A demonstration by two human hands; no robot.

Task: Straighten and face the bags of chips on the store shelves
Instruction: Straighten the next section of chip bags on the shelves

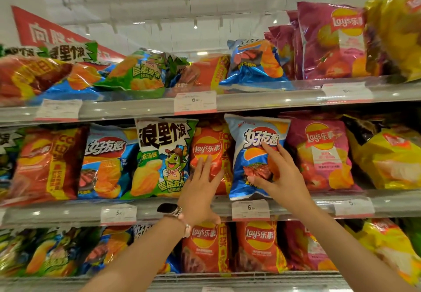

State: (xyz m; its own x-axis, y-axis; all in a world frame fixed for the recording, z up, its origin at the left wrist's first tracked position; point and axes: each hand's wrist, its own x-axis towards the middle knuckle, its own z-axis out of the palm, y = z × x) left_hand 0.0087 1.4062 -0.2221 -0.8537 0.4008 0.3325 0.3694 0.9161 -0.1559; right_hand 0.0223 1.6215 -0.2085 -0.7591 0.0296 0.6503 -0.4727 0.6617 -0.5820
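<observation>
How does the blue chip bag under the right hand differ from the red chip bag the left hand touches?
The blue chip bag stands in front, fully visible; the red chip bag sits behind, partly covered. The right hand spreads fingers on the blue one; the left hand lays straight fingers on the red one. Both stand upright on the middle shelf.

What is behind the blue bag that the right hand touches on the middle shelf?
Behind the blue bag, at its left edge, a red Lay's bag shows, overlapped by it. The right hand rests on its front. What is directly behind it is hidden.
</observation>
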